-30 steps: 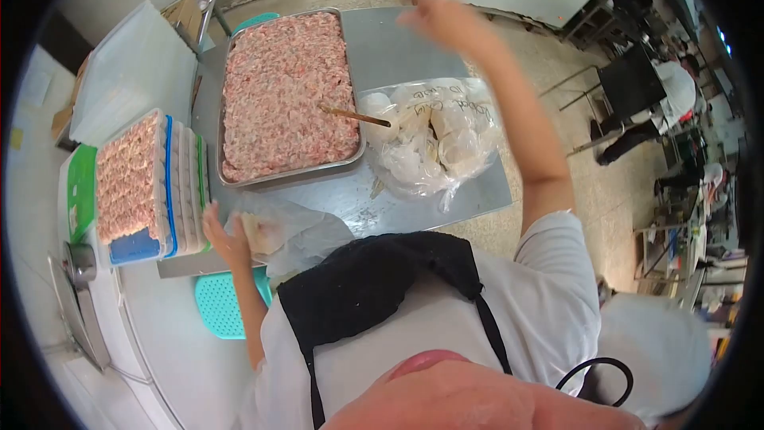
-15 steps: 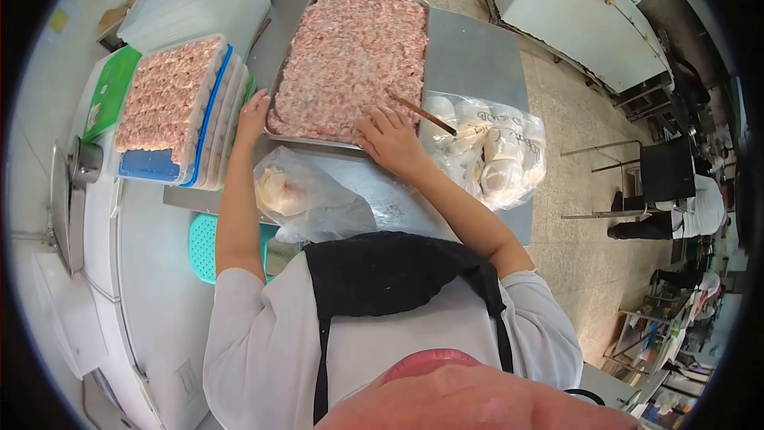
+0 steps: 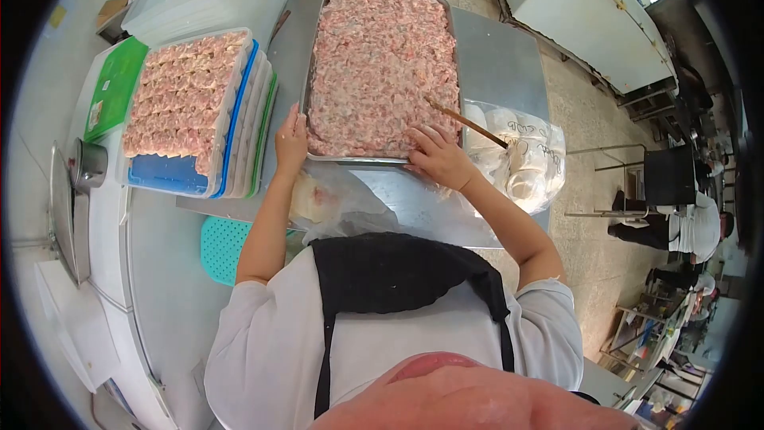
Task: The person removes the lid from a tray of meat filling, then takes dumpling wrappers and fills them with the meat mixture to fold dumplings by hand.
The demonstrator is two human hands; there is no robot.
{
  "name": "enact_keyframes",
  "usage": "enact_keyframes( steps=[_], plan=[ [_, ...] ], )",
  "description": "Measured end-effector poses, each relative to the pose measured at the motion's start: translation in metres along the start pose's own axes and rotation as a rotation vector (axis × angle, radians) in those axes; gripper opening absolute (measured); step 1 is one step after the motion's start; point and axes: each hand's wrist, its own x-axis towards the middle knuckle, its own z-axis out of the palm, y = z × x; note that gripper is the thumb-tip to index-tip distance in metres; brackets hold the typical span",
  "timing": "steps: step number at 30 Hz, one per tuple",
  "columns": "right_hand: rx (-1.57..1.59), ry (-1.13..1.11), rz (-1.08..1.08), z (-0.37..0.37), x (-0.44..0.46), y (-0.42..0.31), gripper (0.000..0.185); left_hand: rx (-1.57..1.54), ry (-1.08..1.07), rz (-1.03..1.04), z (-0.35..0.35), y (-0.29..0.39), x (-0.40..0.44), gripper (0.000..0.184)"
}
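Observation:
A metal tray (image 3: 385, 161) filled with pinkish minced meat (image 3: 382, 72) lies on the steel table. My left hand (image 3: 292, 143) is closed on the tray's left rim near the close corner. At the close right corner, my right hand (image 3: 440, 159) grips the rim, its fingers curled over the edge against the meat. A thin wooden stick (image 3: 469, 121) rests with one end in the meat beside that hand and the other over a clear bag (image 3: 521, 163) of stacked white rounds. Partly under the tray's near edge lies a plastic bag (image 3: 342, 203) with something pale inside.
Left of the tray stand stacked plastic boxes (image 3: 259, 103), the top one holding rows of filled dumplings (image 3: 187, 95). Beside them are a green lid (image 3: 115, 91) and a metal pot (image 3: 89, 163). A turquoise stool (image 3: 219, 247) is below. A person (image 3: 692, 227) works at right.
The tray has slid toward me and a little to the right, with both hands on it. Its near edge now covers part of the plastic bag. The stick has moved along with it.

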Motion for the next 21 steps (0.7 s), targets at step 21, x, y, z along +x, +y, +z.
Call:
enact_keyframes(
  steps=[21],
  plan=[
    [-0.005, -0.013, 0.065, 0.012, 0.011, -0.017, 0.03, 0.097, 0.041, 0.368, -0.008, -0.019, 0.036, 0.041]
  ],
)
